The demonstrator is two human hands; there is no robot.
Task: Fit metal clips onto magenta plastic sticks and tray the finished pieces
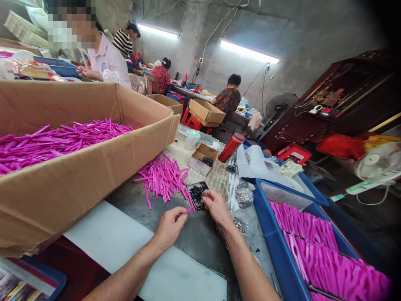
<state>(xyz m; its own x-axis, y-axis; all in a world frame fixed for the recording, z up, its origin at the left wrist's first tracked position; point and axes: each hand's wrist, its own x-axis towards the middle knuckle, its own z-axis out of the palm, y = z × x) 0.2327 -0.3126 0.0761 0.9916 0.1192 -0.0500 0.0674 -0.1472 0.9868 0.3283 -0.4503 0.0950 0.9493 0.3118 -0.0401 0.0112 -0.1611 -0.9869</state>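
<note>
Between thumb and fingers, my left hand (171, 225) pinches one slim magenta plastic strip (189, 209) over the dark worktop. My right hand (215, 205) is at the edge of a small dark tray (194, 205) of little black parts (196, 193). Its fingertips are pressed together at those parts; what they hold, if anything, is too small to make out. Just beyond my hands lies a loose pile of magenta strips (163, 177). Behind the tray sits an open small carton (200, 167) with more black pieces in it.
A large cardboard box (78, 179) of magenta strips walls off the left. To the right stands a blue crate (266, 225) with rows of magenta pieces. A red flask (231, 148), a lidded tub (191, 140) and bagged metal parts (244, 195) surround the worktop. Several people sit farther back.
</note>
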